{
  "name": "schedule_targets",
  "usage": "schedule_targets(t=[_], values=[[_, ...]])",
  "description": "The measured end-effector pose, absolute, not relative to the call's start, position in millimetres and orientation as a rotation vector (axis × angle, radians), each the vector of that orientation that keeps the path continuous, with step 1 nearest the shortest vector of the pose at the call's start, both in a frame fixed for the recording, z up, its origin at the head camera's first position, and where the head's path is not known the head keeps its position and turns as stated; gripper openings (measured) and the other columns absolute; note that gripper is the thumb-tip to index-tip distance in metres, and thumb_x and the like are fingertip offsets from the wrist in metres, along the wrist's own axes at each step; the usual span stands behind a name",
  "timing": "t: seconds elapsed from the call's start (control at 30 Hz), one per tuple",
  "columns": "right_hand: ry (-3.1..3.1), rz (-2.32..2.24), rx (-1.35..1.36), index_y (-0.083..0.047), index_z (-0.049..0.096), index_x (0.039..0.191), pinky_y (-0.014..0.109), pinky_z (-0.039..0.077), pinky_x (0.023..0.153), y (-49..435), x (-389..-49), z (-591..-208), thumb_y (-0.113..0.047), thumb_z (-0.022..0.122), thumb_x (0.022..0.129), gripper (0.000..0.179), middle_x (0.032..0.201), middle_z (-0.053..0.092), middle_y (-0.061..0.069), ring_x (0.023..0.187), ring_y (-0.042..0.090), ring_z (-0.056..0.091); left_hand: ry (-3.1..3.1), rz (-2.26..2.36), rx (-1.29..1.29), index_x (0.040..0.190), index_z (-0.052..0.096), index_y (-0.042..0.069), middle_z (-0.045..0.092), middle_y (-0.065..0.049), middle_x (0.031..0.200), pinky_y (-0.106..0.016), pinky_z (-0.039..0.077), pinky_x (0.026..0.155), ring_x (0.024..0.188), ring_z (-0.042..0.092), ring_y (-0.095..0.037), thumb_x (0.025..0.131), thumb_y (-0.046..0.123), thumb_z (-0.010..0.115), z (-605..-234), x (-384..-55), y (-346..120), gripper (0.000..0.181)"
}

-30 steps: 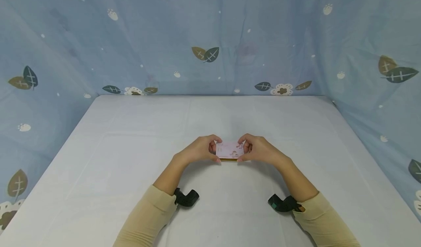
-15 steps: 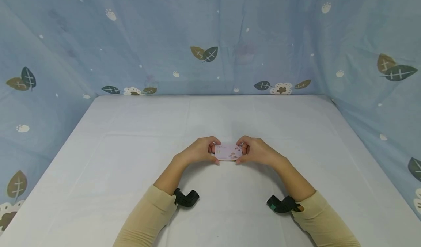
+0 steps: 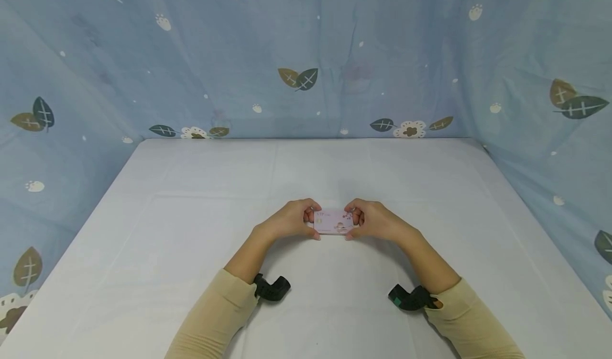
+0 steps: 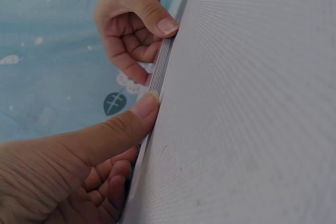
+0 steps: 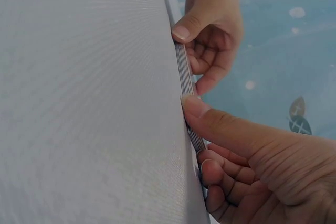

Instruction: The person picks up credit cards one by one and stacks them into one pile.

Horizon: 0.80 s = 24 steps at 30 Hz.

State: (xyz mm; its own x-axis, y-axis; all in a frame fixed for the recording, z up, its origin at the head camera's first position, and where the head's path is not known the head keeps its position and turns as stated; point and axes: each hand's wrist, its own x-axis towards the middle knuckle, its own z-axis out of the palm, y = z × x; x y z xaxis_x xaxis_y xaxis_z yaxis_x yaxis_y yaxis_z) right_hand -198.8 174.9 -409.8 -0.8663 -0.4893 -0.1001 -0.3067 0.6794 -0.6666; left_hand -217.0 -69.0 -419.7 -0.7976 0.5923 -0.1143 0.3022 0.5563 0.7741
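A small stack of cards (image 3: 333, 221), the top one pink with "VIP" print and a flower pattern, lies flat near the middle of the white table. My left hand (image 3: 292, 219) grips its left end, thumb on the near edge and forefinger at the far corner. At the right end my right hand (image 3: 377, 219) holds it the same way, mirrored. Seen edge-on in the left wrist view, the stack (image 4: 161, 64) shows several thin layers lined up together, low at the table surface. The right wrist view shows the same layered edge (image 5: 185, 72) between both thumbs.
The white cloth-covered table (image 3: 191, 173) spreads around the hands. Behind it and at both sides hangs a blue curtain (image 3: 306, 35) with leaf and paw prints. Black wrist cameras (image 3: 272, 288) sit at the cuffs of both tan sleeves (image 3: 215, 311).
The gold edge that showed below the top card a second ago is no longer visible, and the stack's near edge looks even. Both hands have shifted slightly toward the near side, keeping their grip.
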Motion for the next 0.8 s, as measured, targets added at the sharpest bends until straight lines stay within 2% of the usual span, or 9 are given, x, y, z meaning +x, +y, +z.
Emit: schedule_targets(t=[0.57, 0.8], values=[[2.622, -0.974, -0.63, 0.002, 0.058, 0.112, 0.023, 0.042, 0.063, 176.5, -199.6, -408.7, -0.02, 0.085, 0.068, 0.056, 0.079, 0.054, 0.003, 0.072, 0.014, 0.048, 2.422, 1.137, 0.721, 0.118, 0.058, 0.001, 0.057, -0.004, 0.089, -0.025, 0.043, 0.073, 0.081, 0.05, -0.015, 0.065, 0.014, 0.087, -424.7, -222.9, -68.4, 0.062], [2.599, -0.981, -0.631, 0.002, 0.055, 0.119, 0.023, 0.041, 0.062, 176.6, -198.1, -407.5, -0.022, 0.085, 0.069, 0.063, 0.079, 0.054, 0.003, 0.07, 0.014, 0.047, 2.398, 1.14, 0.655, 0.129, 0.051, 0.001, 0.057, -0.003, 0.093, -0.028, 0.043, 0.08, 0.086, 0.051, -0.015, 0.06, 0.014, 0.09, -422.6, -217.4, -76.5, 0.08]])
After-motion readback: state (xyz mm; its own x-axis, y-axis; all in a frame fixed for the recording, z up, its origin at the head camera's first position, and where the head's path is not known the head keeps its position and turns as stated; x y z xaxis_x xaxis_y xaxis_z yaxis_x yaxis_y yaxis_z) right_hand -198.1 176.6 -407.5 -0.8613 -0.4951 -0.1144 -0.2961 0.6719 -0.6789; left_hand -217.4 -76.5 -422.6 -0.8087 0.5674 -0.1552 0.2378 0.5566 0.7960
